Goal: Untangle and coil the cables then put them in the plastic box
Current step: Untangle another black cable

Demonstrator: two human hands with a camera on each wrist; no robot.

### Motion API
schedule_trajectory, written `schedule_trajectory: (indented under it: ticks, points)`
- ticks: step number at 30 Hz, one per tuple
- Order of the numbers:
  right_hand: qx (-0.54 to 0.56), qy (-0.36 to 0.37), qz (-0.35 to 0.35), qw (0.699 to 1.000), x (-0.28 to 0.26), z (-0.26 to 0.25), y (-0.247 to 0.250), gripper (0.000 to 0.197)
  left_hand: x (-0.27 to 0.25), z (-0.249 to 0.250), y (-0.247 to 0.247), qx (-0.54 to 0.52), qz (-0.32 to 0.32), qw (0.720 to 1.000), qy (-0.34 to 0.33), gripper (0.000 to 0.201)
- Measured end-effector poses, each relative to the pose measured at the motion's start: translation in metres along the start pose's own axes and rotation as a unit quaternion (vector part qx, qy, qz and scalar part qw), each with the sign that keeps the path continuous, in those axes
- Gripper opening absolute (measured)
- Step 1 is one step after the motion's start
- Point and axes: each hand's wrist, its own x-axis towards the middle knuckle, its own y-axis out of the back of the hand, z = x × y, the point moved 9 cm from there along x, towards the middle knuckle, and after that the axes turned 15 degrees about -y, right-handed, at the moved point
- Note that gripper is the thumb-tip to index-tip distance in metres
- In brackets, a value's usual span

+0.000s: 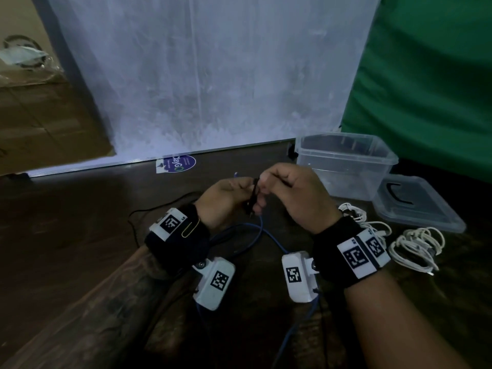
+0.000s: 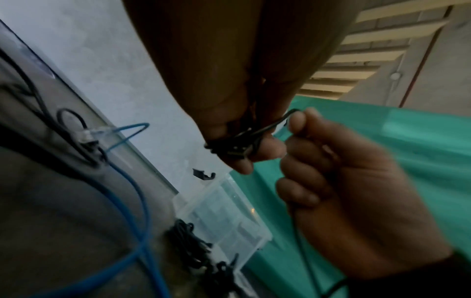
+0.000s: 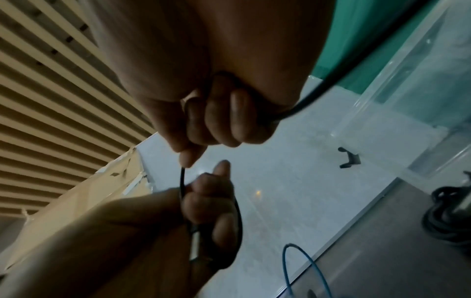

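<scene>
Above the dark table, my two hands meet on a thin black cable [image 1: 254, 194]. My left hand [image 1: 247, 193] grips its small folded bundle and plug [image 2: 234, 146]. My right hand [image 1: 266, 187] pinches a loop of the same cable [image 2: 293, 115] between thumb and forefinger; the strand [image 3: 182, 177] runs down into the left fist. The rest of the black cable [image 1: 149, 211] trails off to the left on the table. A blue cable [image 1: 257, 230] loops under my wrists. The clear plastic box [image 1: 343, 161] stands open at the back right, just beyond the right hand.
The box's lid [image 1: 418, 206] lies to the right of the box. Two white cable coils [image 1: 418, 243] [image 1: 354, 213] lie in front of it. A dark cable bundle [image 2: 188, 242] sits beside the box. A white panel [image 1: 199, 75] and a green sheet [image 1: 426, 75] close off the back.
</scene>
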Motion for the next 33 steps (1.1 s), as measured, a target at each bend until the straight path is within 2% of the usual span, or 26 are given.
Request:
schedule_trajectory:
  ticks: [2, 6, 9, 13, 15, 18, 21, 23, 25, 27, 29, 31, 33]
  points:
    - [-0.006, -0.009, 0.05, 0.999, 0.003, 0.007, 0.01, 0.024, -0.001, 0.001, -0.008, -0.07, -0.005, 0.997, 0.025, 0.026]
    - [0.04, -0.045, 0.061, 0.996, 0.015, 0.029, 0.011, 0.018, -0.004, 0.012, -0.018, -0.142, -0.036, 0.988, 0.042, 0.022]
    - [0.041, -0.084, 0.035, 0.995, 0.018, 0.043, 0.0, 0.019, -0.002, 0.019, -0.017, -0.216, -0.02, 0.976, 0.024, 0.018]
    - [-0.02, -0.109, -0.047, 0.993, 0.007, 0.041, -0.02, 0.029, 0.004, 0.022, 0.0, -0.285, 0.067, 0.956, -0.019, 0.021]
    - [-0.053, -0.084, -0.073, 0.992, 0.0, 0.03, -0.027, 0.036, 0.008, 0.024, 0.012, -0.289, 0.097, 0.952, -0.04, 0.019]
    - [-0.082, -0.072, -0.117, 0.987, -0.007, 0.018, -0.038, 0.034, 0.013, 0.026, 0.038, -0.267, 0.158, 0.947, -0.078, 0.016]
    - [-0.073, -0.066, -0.145, 0.985, -0.015, 0.006, -0.042, 0.027, 0.011, 0.024, 0.063, -0.194, 0.226, 0.95, -0.098, 0.019]
    - [-0.046, -0.063, -0.16, 0.984, -0.02, -0.001, -0.041, 0.024, 0.01, 0.027, 0.065, -0.133, 0.237, 0.957, -0.103, 0.018]
    - [-0.018, -0.066, -0.174, 0.982, -0.021, -0.004, -0.037, 0.021, 0.008, 0.032, 0.056, -0.075, 0.223, 0.965, -0.113, 0.016]
    - [0.001, -0.059, -0.145, 0.988, -0.016, -0.006, -0.023, 0.018, 0.006, 0.036, 0.049, 0.039, 0.189, 0.974, -0.117, 0.016]
    - [0.033, -0.044, -0.085, 0.995, -0.009, -0.006, -0.005, 0.02, 0.007, 0.033, 0.034, 0.162, 0.104, 0.976, -0.098, 0.016]
    - [0.089, -0.05, -0.039, 0.994, -0.005, -0.002, 0.009, 0.024, 0.004, 0.024, 0.013, 0.15, 0.026, 0.987, -0.051, 0.024]
    - [0.125, -0.067, -0.002, 0.99, -0.003, 0.006, 0.019, 0.023, 0.0, 0.018, -0.005, 0.07, 0.002, 0.997, -0.008, 0.032]
